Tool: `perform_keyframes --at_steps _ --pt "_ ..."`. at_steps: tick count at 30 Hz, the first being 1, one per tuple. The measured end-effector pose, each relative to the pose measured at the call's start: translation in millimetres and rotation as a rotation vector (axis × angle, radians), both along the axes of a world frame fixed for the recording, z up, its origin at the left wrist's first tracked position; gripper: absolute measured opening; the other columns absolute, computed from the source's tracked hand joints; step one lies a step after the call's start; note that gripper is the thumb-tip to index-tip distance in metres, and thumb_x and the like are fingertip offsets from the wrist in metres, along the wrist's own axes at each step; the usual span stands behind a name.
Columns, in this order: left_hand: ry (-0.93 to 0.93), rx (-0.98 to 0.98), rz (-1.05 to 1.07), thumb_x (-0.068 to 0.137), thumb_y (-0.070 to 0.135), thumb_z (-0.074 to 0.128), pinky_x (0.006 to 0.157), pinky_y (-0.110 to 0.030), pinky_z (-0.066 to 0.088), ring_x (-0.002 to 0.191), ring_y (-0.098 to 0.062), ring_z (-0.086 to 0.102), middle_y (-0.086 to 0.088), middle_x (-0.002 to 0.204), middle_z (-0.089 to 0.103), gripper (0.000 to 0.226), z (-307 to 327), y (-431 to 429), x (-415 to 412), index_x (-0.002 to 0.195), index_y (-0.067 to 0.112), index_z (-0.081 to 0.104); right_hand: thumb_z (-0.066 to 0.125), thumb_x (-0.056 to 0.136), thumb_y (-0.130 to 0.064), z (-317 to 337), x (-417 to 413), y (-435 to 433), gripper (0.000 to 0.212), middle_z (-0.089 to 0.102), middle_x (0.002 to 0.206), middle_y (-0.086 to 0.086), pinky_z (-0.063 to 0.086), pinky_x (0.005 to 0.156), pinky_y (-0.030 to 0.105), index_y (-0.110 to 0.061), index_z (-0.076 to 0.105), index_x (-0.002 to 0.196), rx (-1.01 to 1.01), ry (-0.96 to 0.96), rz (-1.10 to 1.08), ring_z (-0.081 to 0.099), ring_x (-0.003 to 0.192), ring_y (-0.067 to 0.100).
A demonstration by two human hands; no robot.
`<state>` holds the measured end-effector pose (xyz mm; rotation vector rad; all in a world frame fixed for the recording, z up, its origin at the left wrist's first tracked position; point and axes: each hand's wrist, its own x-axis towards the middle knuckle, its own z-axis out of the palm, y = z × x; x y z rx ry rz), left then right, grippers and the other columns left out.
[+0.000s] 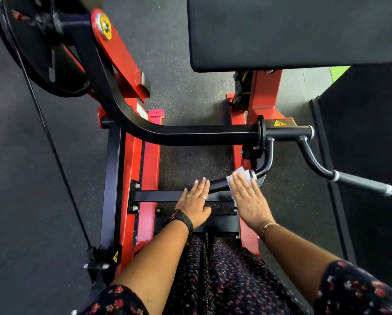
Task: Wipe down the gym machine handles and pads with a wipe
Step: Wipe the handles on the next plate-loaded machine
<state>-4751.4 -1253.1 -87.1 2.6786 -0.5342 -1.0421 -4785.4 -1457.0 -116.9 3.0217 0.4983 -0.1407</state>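
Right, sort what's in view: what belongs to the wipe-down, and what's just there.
Belongs to the job:
- white wipe, pressed by the right hand onto the near handle
- left hand, flat over that handle's end
- far handle
- black pad

Just there:
- weight plate
- red frame
- rubber floor
- wristwatch

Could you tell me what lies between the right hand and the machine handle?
A white wipe, held flat under the right hand against the handle, as the head view shows.

Right hand [249,198] flat on wipe [241,172] over handle [218,187], left hand [196,201] beside
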Motion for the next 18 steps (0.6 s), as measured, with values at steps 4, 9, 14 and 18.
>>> perform_keyframes --at_steps 4,9,14,18 --pt "0.001 0.069 -0.012 0.096 0.020 0.037 0.120 -0.040 -0.005 0.148 -0.016 -0.016 0.003 0.161 -0.020 0.078 1 -3 4 0.154 0.014 -0.014 0.018 0.090 -0.017 -6 4 44 0.060 0.029 0.153 0.011 0.007 0.116 0.043 -0.003 0.029 0.147 -0.028 0.077 0.139 0.024 0.143 0.024" --pt "-0.060 0.139 -0.044 0.093 0.016 0.045 0.121 -0.041 -0.006 0.148 -0.015 -0.018 0.002 0.160 -0.022 0.086 0 -2 5 0.152 0.013 -0.017 0.019 0.091 -0.017 -2 11 20 0.060 0.017 0.158 0.009 0.009 0.117 0.043 -0.006 0.021 0.150 -0.110 0.114 0.265 0.015 0.146 0.023" --pt "-0.098 0.153 -0.066 0.089 0.012 0.047 0.121 -0.041 -0.007 0.148 -0.016 -0.018 0.001 0.159 -0.025 0.092 -1 -1 2 0.151 0.014 -0.022 0.028 0.094 -0.023 17 26 -35 0.054 0.040 0.148 0.012 0.019 0.115 0.047 -0.007 0.037 0.145 -0.127 0.137 0.123 0.033 0.139 0.029" --pt "-0.136 0.169 -0.059 0.089 0.015 0.047 0.121 -0.043 -0.006 0.148 -0.018 -0.018 -0.002 0.159 -0.027 0.094 0 -4 -1 0.150 0.012 -0.024 0.028 0.097 -0.030 45 66 -2 0.042 0.065 0.105 0.010 0.015 0.118 0.043 -0.010 0.063 0.111 -0.098 0.287 -0.141 0.058 0.106 0.029"
